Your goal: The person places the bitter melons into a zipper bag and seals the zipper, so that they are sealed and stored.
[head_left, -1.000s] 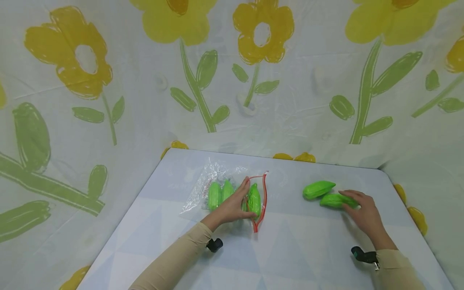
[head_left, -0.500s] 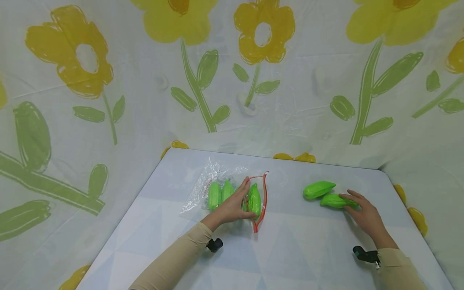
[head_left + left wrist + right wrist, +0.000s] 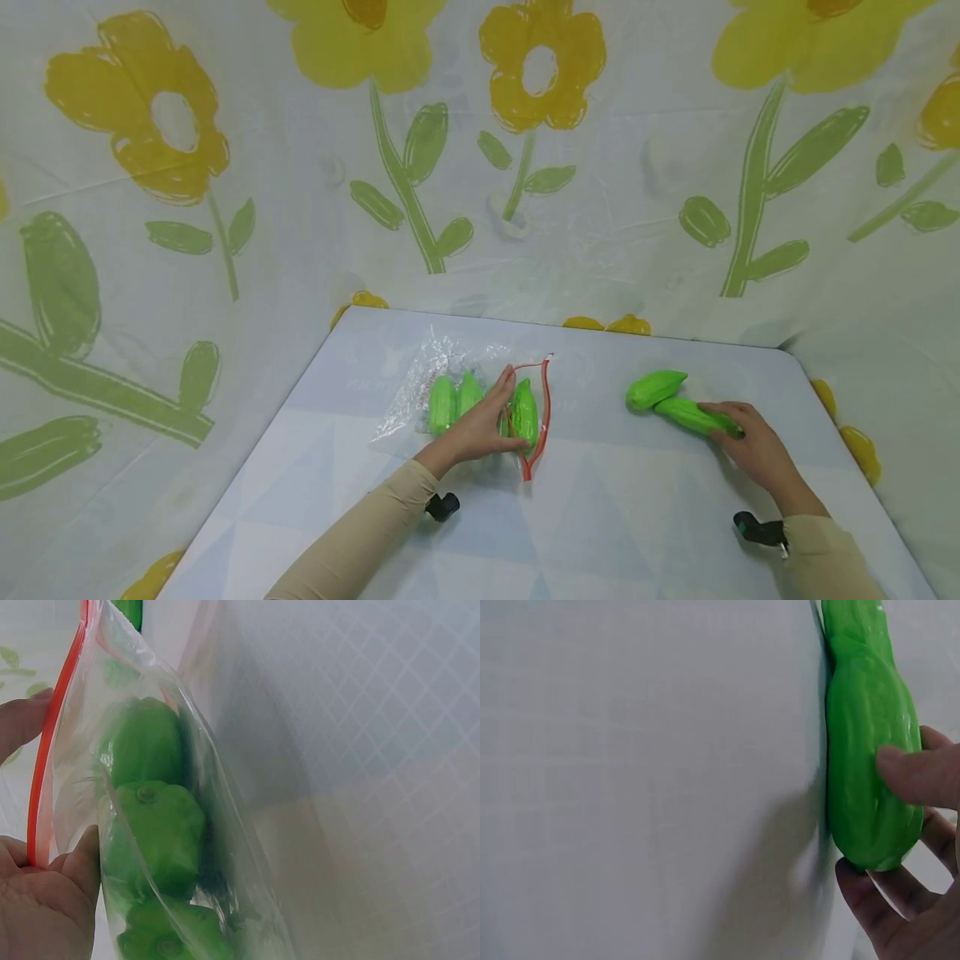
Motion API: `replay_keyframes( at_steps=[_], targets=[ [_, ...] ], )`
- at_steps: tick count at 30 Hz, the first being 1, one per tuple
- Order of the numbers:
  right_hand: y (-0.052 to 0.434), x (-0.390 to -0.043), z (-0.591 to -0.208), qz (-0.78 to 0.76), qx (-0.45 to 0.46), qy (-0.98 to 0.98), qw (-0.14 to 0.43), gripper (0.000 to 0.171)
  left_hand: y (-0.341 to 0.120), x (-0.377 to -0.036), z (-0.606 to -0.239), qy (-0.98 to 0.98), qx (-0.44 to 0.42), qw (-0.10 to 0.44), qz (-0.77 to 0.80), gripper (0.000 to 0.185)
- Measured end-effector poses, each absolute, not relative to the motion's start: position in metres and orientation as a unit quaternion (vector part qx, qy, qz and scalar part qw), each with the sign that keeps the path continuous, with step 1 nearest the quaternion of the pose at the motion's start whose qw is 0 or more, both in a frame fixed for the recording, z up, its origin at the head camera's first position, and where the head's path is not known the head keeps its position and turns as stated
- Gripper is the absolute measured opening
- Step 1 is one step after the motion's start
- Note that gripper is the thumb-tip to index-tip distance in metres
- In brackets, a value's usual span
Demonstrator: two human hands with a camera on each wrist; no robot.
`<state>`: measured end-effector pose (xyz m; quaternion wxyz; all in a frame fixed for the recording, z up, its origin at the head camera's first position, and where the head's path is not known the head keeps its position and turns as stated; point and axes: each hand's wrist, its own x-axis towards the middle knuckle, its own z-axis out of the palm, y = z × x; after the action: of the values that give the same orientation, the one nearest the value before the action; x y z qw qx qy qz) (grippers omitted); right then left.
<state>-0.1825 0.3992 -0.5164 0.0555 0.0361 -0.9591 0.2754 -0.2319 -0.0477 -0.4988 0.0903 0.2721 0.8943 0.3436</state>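
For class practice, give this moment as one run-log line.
left grip: touching red-edged clear bag; green vegetables: inside bag; right grip: holding loose green vegetable; other loose vegetable: beside it

A wide lane of counter (image 3: 600, 508) ran between the bag (image 3: 407, 410) and the two green gourds, with a further strip behind them up to the flowered cloth (image 3: 615, 250), which walled off the far side. The left grip (image 3: 480, 427) lay across the bag, obstructing it from the near side. The farther gourd (image 3: 655, 390) blocked the left end of the nearer gourd (image 3: 686, 413); the right grip (image 3: 759, 447) occupied the other. Black wrist pieces (image 3: 442, 506) jutted inward, narrowing the lane's near part.
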Motion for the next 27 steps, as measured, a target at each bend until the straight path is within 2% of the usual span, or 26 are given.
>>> replay_keyframes(
  at_steps=[8, 19, 27],
  targets=[
    [0.391, -0.176, -0.522, 0.265, 0.051, -0.961, 0.053, 0.05, -0.049, -0.232, -0.499, 0.894, 0.275, 0.087, 0.344, 0.113],
    [0.35, -0.164, -0.521, 0.29, 0.035, -0.956, 0.012, 0.062, -0.048, -0.231, -0.497, 0.894, 0.272, 0.09, 0.345, 0.113],
    [0.312, -0.164, -0.526, 0.297, 0.04, -0.953, 0.034, 0.059, -0.049, -0.23, -0.497, 0.892, 0.282, 0.08, 0.344, 0.113]
  ],
)
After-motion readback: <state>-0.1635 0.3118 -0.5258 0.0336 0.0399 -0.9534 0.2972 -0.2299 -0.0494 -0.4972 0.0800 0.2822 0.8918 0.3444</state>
